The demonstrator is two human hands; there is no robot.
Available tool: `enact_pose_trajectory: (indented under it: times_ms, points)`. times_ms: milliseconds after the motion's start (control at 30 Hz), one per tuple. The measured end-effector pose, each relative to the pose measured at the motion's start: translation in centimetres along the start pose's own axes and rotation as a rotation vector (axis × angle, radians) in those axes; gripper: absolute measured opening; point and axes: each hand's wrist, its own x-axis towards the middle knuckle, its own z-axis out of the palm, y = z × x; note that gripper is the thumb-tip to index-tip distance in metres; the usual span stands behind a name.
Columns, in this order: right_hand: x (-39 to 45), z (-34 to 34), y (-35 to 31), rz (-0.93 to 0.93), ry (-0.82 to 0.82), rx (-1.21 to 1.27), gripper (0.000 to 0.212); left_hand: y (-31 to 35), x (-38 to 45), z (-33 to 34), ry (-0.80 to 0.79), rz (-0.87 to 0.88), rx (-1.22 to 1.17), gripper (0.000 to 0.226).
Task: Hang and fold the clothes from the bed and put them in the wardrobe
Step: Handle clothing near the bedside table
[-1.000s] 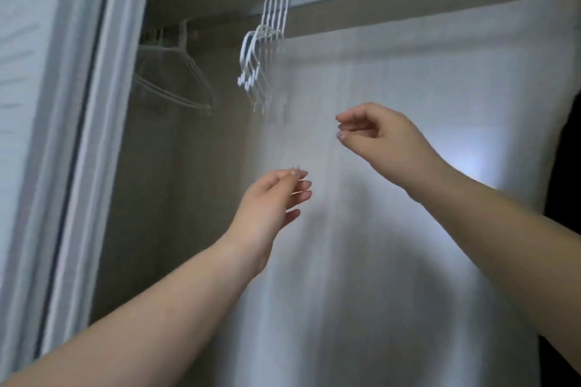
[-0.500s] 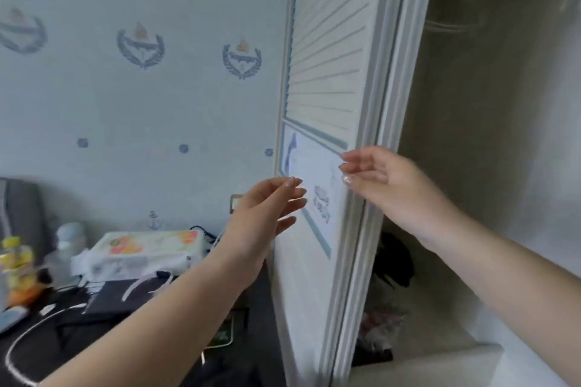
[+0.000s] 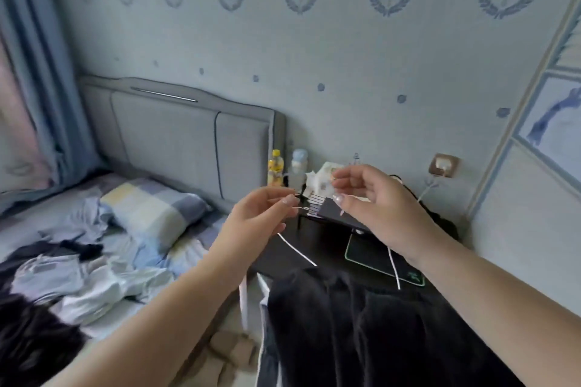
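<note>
Crumpled white and pale blue clothes (image 3: pixel 81 280) lie heaped on the bed (image 3: pixel 188 248) at the left, with a black garment (image 3: pixel 34 342) at the lower left corner. A dark garment with a white side stripe (image 3: pixel 361 339) hangs draped low in the middle, right below my arms. My left hand (image 3: pixel 261 220) and my right hand (image 3: pixel 380 210) are both raised in front of me over the black desk, fingers loosely curled, holding nothing. The wardrobe door (image 3: pixel 553 173) shows at the right edge; the wardrobe's inside is out of view.
A checked pillow (image 3: pixel 151 214) leans near the grey headboard (image 3: pixel 188 148). The black desk (image 3: pixel 327 239) carries bottles (image 3: pixel 276 171), a tissue pack, a mouse pad (image 3: pixel 374 254) and white cables. A blue curtain (image 3: pixel 37 72) hangs at the left.
My view has swung left from the wardrobe rail and hangers, past the door, to the bed and desk. Both hands stayed raised and empty.
</note>
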Motion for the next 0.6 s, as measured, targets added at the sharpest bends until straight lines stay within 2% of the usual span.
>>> enact_pose_trajectory:
  times_ms: [333, 433, 600]
  points:
    - [6.1, 26.7, -6.6, -0.130, -0.399, 0.175, 0.023, -1.1, -7.5, -26.4, 0.421, -0.057, 0.104, 0.017]
    - [6.8, 33.6, -8.7, -0.145, -0.554, 0.222, 0.023, -1.5, -10.8, -32.6, 0.549, -0.074, 0.121, 0.023]
    - [7.0, 44.7, -12.1, -0.192, -0.799, 0.282, 0.020, -2.5, -16.7, -40.9, 0.795, -0.092, 0.147, 0.018]
